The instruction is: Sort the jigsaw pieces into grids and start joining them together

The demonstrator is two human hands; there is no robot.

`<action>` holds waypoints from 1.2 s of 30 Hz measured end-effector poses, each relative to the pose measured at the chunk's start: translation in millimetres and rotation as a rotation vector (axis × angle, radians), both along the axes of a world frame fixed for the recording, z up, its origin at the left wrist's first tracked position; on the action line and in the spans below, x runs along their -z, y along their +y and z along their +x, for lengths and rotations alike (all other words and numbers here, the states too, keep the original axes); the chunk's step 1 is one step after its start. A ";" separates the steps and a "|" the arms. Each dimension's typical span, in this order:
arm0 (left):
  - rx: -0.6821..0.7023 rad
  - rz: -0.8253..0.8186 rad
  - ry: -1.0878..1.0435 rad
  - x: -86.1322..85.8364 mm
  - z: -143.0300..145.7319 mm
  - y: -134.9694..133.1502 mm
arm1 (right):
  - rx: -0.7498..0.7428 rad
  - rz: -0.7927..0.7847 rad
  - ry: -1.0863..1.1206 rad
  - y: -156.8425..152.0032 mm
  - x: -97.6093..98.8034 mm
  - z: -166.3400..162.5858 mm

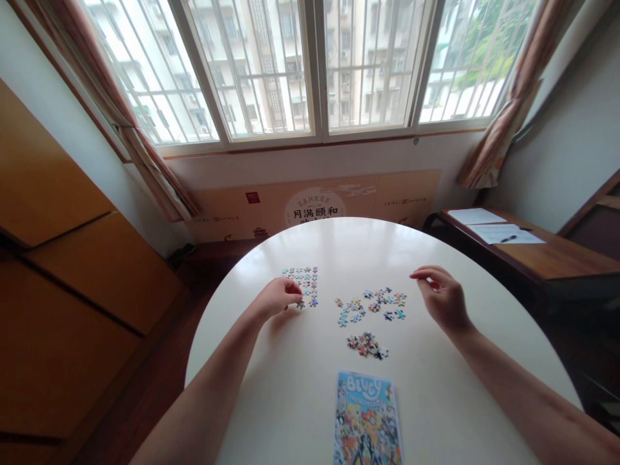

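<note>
My left hand point(281, 296) is over the left part of the round white table, finger and thumb pinched on a jigsaw piece point(300, 305). That piece is at the lower edge of a grid of spaced-out jigsaw pieces point(307, 284), partly hidden by the hand. My right hand point(443, 298) hovers above the table's right side, thumb and fingers drawn together; whether something small is between them I cannot make out. Between the hands lie scattered loose jigsaw pieces point(357, 315). A denser pile of pieces point(367, 345) sits closer to me.
A blue picture sheet marked "BLUEY" point(367, 420) lies at the near side of the white table point(290, 400). To the right, a wooden bench point(576, 255) carries papers point(506, 234) and a pen. Wooden cabinets point(62, 336) stand left; a printed cardboard panel point(271, 200) is under the window.
</note>
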State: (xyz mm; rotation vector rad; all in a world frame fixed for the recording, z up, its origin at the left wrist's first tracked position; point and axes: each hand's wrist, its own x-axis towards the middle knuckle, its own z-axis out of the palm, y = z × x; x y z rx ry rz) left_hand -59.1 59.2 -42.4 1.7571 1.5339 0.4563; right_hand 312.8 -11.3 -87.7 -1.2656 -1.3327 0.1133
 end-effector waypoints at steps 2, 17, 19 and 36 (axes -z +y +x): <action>0.006 0.003 0.043 -1.4 1.4 -2.3 | 0.007 0.013 -0.030 0.3 -1.0 0.7; 0.186 0.209 0.396 -17.0 -4.5 -15.9 | -0.069 -0.031 -0.039 2.1 5.4 0.2; 0.185 0.232 0.410 -18.6 -2.2 -16.4 | -0.077 -0.040 -0.023 0.1 6.8 -1.3; 0.286 0.272 0.368 -14.1 -2.4 -14.6 | -0.026 -0.007 -0.057 2.4 5.9 -6.4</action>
